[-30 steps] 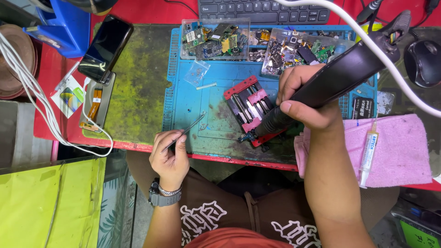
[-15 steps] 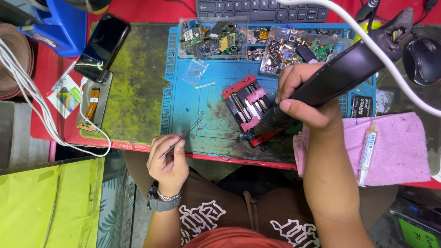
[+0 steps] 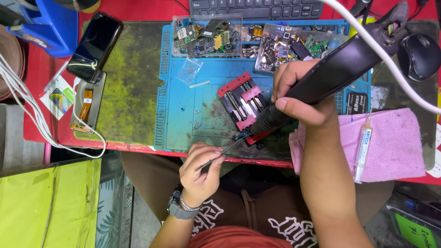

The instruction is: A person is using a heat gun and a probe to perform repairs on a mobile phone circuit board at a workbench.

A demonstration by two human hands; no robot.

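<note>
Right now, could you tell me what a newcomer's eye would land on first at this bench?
Probably the thick black hot-air wand gripped in the right hand, its nozzle aimed at a small circuit board at the near end of the red clamp fixture on the blue work mat. The left hand brings slim metal tweezers to that same board. Behind, clear plastic boxes of salvaged circuit boards line the mat's far edge.

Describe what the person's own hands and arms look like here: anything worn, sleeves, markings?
Both forearms are bare, with no sleeves and no gloves. The left hand has a dark wristwatch and a thin metal bracelet at the wrist. The right hand wears nothing visible; no rings show on either hand.
</note>
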